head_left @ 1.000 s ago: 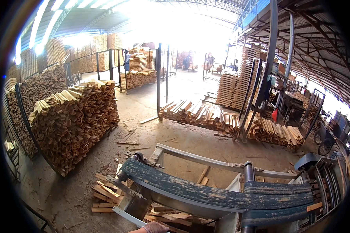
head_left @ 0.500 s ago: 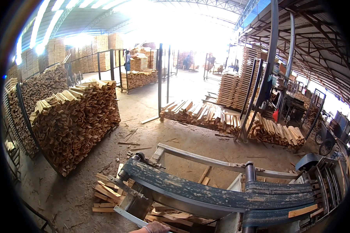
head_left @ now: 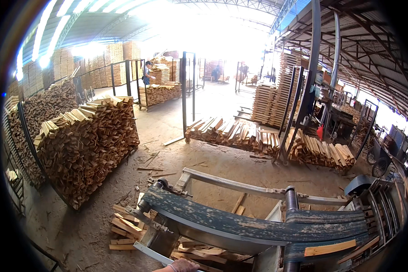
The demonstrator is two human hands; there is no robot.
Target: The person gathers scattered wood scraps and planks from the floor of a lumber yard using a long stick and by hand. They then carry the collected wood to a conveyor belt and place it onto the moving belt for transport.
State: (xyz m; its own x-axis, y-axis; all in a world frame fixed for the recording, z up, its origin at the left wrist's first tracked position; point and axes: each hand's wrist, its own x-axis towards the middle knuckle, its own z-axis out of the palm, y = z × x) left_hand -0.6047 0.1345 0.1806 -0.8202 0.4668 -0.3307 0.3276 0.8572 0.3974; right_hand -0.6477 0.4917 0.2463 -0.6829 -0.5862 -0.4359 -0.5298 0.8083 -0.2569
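At the lower edge, my left hand (head_left: 184, 265), in a knitted glove, is closed over the near metal rail (head_left: 153, 253) of a conveyor; its fingers are partly cut off by the picture's edge. My right hand is out of view. A worn dark green belt (head_left: 222, 221) runs from left to right in front of me. On its near lower strand at the right lies a light wooden board (head_left: 330, 248). Close behind it, a narrower wooden strip (head_left: 359, 250) lies at a slant beside the slatted metal guides (head_left: 385, 208).
Loose boards (head_left: 126, 229) lie on the floor under and beside the conveyor. A tall stack of wood strips (head_left: 88, 149) stands at the left. Racked boards (head_left: 233, 135) lie beyond the belt. A person (head_left: 147, 72) stands by a distant rack; a cart (head_left: 387, 154) is at the right.
The wooden board has slid left along the belt, and the narrower strip behind it has come further out. My left hand stays at the rail. The view has shifted slightly.
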